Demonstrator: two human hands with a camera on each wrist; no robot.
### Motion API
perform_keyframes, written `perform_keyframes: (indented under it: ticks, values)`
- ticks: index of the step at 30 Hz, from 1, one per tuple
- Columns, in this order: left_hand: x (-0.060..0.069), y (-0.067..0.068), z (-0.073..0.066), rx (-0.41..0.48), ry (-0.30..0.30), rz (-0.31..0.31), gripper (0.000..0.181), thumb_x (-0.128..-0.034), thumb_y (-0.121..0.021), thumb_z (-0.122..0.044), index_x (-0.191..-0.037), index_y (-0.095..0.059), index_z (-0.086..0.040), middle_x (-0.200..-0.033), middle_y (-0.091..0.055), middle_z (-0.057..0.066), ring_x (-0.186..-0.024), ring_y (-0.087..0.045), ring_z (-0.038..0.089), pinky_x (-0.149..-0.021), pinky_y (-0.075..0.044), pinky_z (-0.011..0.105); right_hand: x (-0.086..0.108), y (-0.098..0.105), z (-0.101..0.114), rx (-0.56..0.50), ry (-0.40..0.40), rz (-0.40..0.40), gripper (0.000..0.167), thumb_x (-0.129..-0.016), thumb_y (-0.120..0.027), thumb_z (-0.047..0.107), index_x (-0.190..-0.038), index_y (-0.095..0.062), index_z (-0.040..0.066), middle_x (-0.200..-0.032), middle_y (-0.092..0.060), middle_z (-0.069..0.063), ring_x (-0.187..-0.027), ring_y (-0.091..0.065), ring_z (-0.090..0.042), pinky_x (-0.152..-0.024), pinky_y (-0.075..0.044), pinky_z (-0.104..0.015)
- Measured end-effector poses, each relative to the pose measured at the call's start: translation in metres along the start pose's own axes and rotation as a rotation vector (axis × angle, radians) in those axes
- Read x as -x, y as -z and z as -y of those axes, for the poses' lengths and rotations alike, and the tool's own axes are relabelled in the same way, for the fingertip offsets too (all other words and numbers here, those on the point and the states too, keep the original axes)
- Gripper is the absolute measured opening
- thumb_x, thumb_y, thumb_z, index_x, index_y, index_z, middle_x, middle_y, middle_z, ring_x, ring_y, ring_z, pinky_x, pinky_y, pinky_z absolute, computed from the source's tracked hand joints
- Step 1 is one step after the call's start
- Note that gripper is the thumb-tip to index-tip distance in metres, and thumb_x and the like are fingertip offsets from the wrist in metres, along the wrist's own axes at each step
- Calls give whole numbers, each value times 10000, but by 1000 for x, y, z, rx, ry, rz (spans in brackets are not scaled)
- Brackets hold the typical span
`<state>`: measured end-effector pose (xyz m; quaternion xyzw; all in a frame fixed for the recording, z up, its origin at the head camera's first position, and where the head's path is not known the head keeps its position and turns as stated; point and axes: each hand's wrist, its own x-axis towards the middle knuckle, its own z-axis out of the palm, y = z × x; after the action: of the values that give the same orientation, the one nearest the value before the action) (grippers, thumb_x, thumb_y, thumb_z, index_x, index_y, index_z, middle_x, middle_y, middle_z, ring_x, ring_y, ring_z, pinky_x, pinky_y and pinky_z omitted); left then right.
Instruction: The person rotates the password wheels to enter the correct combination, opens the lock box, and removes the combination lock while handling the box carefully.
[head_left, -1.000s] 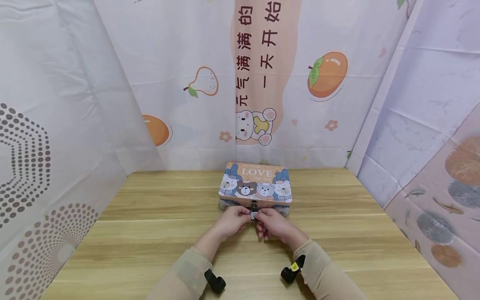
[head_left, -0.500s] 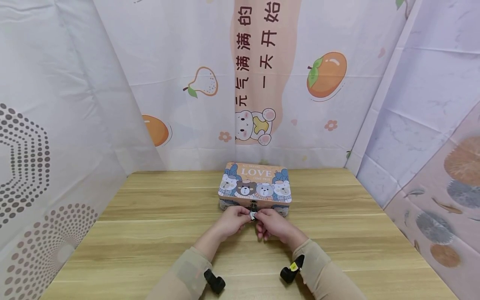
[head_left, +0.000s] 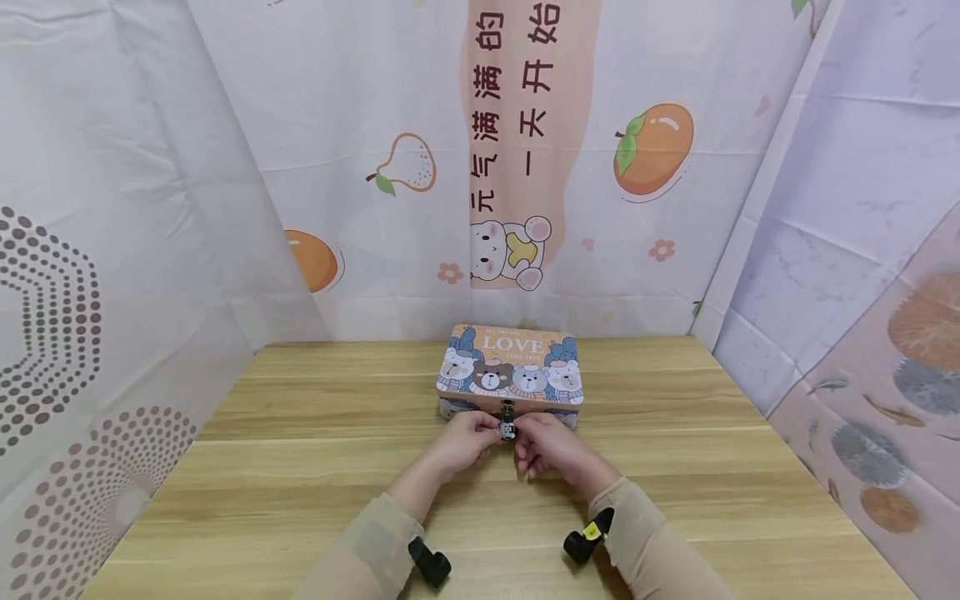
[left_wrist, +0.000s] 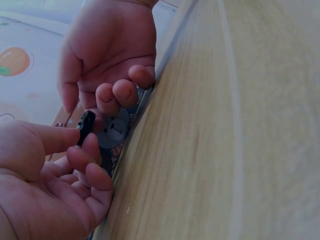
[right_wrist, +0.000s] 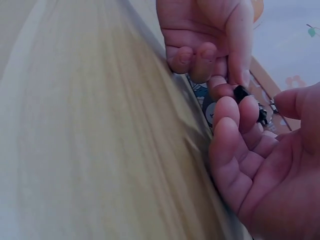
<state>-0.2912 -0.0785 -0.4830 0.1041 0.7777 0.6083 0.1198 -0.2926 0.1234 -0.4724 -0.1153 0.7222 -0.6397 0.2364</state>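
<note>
A small dark padlock (head_left: 508, 430) with a printed face hangs at the metal clasp (head_left: 507, 407) on the front of a tin box (head_left: 517, 362). The box lid is closed and shows bears and the word LOVE. My left hand (head_left: 462, 440) pinches the padlock's left side between thumb and fingers. My right hand (head_left: 552, 446) is at the padlock's right edge, fingers loosely bent. In the right wrist view its thumb (right_wrist: 290, 105) stands a little off the dark padlock (right_wrist: 241, 92); whether the index finger touches it is hard to tell.
The box stands on a wood-grain table (head_left: 337, 417) near its back edge. A printed curtain (head_left: 337, 167) hangs behind, with more cloth at both sides. Each wrist carries a strapped black camera mount (head_left: 430, 562).
My right thumb has drawn back slightly to the right from the padlock, so more of its printed face shows. The left hand and the box have stayed in place.
</note>
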Motion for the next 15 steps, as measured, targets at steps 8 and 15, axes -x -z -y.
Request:
perform_keyframes:
  ticks: [8, 15]
  values:
    - [0, 1, 0, -12, 4, 2, 176, -980, -619, -72, -1098, -656, 54, -914, -680, 151, -617, -504, 147, -534, -431, 259, 3, 4, 4, -13, -22, -15, 333, -1065, -439, 237, -1128, -535, -75, -728, -571, -70, -605, -593, -179, -493, -518, -287]
    - [1, 2, -1, -5, 9, 10, 174, -986, -613, -72, -1102, -651, 52, -915, -680, 143, -612, -499, 146, -530, -430, 251, 4, 4, 8, 3, -26, -5, 321, -1063, -444, 229, -1134, -531, -72, -726, -566, -63, -601, -588, -170, -495, -519, -279]
